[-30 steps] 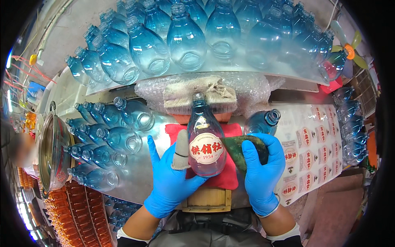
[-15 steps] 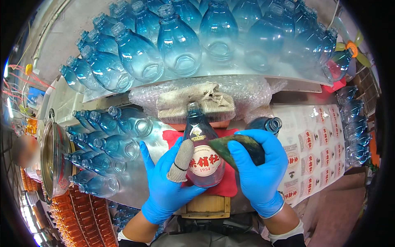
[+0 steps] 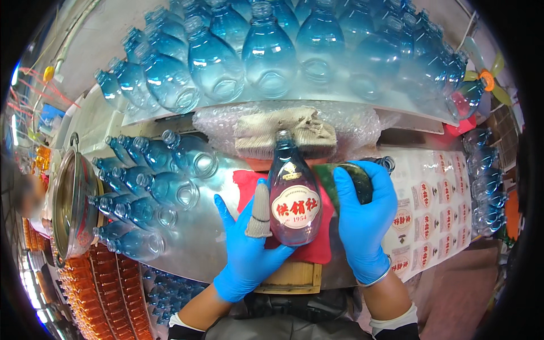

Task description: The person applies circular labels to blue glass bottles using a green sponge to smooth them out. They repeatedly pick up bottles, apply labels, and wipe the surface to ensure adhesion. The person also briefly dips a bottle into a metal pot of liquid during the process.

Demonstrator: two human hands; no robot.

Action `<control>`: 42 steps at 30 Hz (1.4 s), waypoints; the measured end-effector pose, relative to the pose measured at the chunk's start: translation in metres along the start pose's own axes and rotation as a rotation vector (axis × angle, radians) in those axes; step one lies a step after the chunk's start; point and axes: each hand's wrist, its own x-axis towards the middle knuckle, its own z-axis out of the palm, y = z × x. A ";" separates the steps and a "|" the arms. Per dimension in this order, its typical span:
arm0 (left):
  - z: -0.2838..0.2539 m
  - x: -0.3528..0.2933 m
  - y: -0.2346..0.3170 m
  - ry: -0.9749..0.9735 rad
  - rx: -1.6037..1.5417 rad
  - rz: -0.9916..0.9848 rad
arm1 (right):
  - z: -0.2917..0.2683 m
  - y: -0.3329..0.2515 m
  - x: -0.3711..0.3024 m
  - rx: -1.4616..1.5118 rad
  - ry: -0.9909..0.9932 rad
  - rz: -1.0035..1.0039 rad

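A clear dark-blue glass bottle [image 3: 295, 204] with a cream and red label leans on a red cloth [image 3: 323, 241], its neck against a worn knitted pad [image 3: 266, 127]. My left hand [image 3: 249, 255], in a blue glove with a knitted cover on one finger, holds the bottle by its lower left side; the thumb presses under its base and the other fingers stick out. Gripped in my blue-gloved right hand [image 3: 368, 221] is a dark green wedge-shaped pad [image 3: 327, 182], just right of the bottle. Its material I cannot make out.
Several blue bottles [image 3: 269, 56] stand on the raised shelf behind; more bottles [image 3: 150, 187] lie at the left. A sheet of printed labels [image 3: 433, 209] covers the right side. One bottle [image 3: 387, 164] lies behind my right hand. A metal basin [image 3: 76, 209] stands far left.
The green pad has come off the bottle's front to its right side, uncovering the label. The bottle now faces more squarely toward me. The view has shifted slightly.
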 end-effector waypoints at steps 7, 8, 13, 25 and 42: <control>0.011 -0.017 0.004 0.031 0.209 0.025 | -0.026 -0.008 -0.025 -0.052 -0.001 -0.184; 0.011 -0.018 0.003 0.035 0.292 0.049 | -0.028 -0.008 -0.026 -0.053 -0.005 -0.195; 0.006 -0.014 -0.003 -0.016 -0.144 -0.069 | -0.033 -0.009 -0.025 -0.039 -0.008 -0.198; 0.004 0.020 -0.021 -0.120 -0.948 -0.201 | -0.035 -0.022 -0.026 -0.277 -0.204 -0.414; 0.000 -0.003 -0.019 0.008 -0.770 -0.137 | -0.030 -0.052 -0.038 -0.515 -0.548 -0.768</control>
